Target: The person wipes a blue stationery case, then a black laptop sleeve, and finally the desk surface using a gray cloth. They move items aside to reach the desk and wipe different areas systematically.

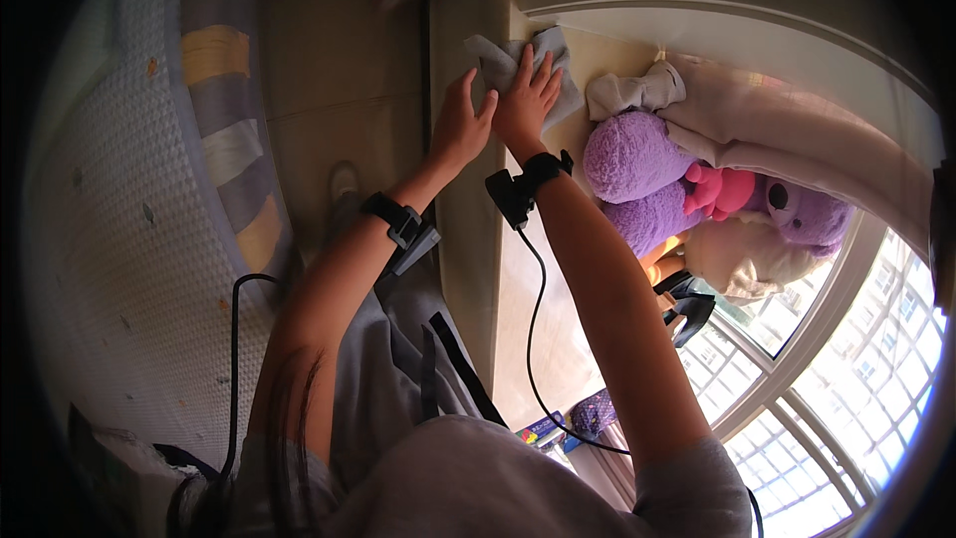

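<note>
A grey cloth lies crumpled on the far end of the pale window ledge. My right hand rests flat on it, palm down with the fingers spread. Just left of it, at the ledge's edge, my left hand hovers near the cloth's left corner, thumb and fingers apart with nothing visible between them. Part of the cloth is hidden under my right hand. Both wrists carry black straps with small devices.
Purple plush toys and a pink one sit right of the cloth, beside a beige curtain and a window. A bed with a striped edge stands left. A black cable hangs from my right wrist.
</note>
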Available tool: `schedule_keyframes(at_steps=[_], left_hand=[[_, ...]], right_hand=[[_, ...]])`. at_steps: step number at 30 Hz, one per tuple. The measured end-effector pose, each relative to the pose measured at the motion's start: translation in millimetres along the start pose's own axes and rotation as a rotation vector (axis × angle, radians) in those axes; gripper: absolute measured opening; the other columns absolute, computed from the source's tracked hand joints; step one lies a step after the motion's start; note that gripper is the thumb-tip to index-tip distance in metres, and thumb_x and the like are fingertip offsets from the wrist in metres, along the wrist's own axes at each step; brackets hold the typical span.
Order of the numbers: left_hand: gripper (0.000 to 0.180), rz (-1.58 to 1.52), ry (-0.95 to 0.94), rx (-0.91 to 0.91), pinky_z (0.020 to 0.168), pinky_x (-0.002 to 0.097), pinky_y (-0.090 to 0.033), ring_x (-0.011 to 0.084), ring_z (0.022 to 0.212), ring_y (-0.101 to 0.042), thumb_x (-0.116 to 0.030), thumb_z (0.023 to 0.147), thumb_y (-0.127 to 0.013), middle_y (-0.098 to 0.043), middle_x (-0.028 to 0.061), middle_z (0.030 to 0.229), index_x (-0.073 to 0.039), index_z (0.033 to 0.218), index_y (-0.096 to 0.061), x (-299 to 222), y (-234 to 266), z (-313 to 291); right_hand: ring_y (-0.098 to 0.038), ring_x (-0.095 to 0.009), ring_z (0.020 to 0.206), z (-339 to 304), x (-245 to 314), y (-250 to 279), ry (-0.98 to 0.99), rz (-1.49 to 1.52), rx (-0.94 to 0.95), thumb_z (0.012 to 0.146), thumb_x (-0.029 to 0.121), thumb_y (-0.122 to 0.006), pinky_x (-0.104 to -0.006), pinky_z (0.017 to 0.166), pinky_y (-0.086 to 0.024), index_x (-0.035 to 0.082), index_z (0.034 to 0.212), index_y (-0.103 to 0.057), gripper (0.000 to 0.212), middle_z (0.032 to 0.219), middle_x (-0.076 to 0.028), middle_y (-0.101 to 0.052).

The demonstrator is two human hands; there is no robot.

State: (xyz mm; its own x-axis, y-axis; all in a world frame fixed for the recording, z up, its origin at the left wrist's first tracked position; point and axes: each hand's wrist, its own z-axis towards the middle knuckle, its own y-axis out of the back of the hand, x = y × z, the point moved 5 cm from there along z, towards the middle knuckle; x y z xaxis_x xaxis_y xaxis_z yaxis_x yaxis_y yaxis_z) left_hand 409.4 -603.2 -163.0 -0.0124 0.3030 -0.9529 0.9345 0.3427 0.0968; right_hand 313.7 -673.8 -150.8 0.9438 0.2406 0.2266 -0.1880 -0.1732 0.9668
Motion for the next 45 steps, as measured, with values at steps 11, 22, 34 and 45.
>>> schedule_keyframes(at_steps=[11, 22, 34, 45], left_hand=[[0.064, -0.795, 0.743, 0.188, 0.091, 0.043, -0.045, 0.02, 0.117, -0.049, -0.05, 0.085, -0.059, -0.052, 0.007, 0.123, -0.01, 0.131, -0.043, 12.9, 28.1, -40.7], [0.044, -0.363, 0.277, -0.182, 0.075, 0.0334, -0.047, 0.0241, 0.086, -0.063, -0.038, 0.084, -0.062, -0.064, 0.0145, 0.091, 0.002, 0.104, -0.059, 7.4, 46.5, 37.1], [0.041, 0.19, 0.089, -0.241, 0.07, 0.0451, -0.049, 0.0382, 0.081, -0.062, -0.029, 0.086, -0.057, -0.065, 0.0194, 0.087, -0.008, 0.122, -0.055, 4.8, -37.2, 160.8], [0.051, 0.195, -0.05, -0.124, 0.097, 0.0383, -0.041, 0.0307, 0.114, -0.051, -0.027, 0.085, -0.06, -0.055, 0.0155, 0.125, -0.01, 0.131, -0.048, -3.9, -34.5, 260.7]], right_hand=[[-0.039, -0.039, 0.126, -48.6, 29.1, 47.7, 0.053, 0.698, 0.317, 0.091, 0.033, -0.05, -0.0429, 0.104, -0.031, 0.006, 0.138, -0.037, 0.056, 0.135, -0.024, -0.042], [-0.017, -0.042, 0.136, 32.4, -40.4, 8.6, -0.316, 0.053, -0.212, 0.096, 0.031, -0.032, -0.0497, 0.112, -0.011, -0.005, 0.14, -0.022, 0.058, 0.145, -0.03, -0.02], [-0.012, -0.039, 0.139, 31.7, -39.9, 8.2, -0.379, 0.021, -0.169, 0.094, 0.031, -0.03, -0.0466, 0.114, -0.008, -0.004, 0.142, -0.018, 0.061, 0.148, -0.027, -0.015], [-0.014, -0.037, 0.139, 31.5, -45.7, 1.6, -0.362, -0.032, -0.161, 0.093, 0.035, -0.027, -0.0475, 0.114, -0.01, -0.003, 0.143, -0.017, 0.063, 0.149, -0.024, -0.016]])
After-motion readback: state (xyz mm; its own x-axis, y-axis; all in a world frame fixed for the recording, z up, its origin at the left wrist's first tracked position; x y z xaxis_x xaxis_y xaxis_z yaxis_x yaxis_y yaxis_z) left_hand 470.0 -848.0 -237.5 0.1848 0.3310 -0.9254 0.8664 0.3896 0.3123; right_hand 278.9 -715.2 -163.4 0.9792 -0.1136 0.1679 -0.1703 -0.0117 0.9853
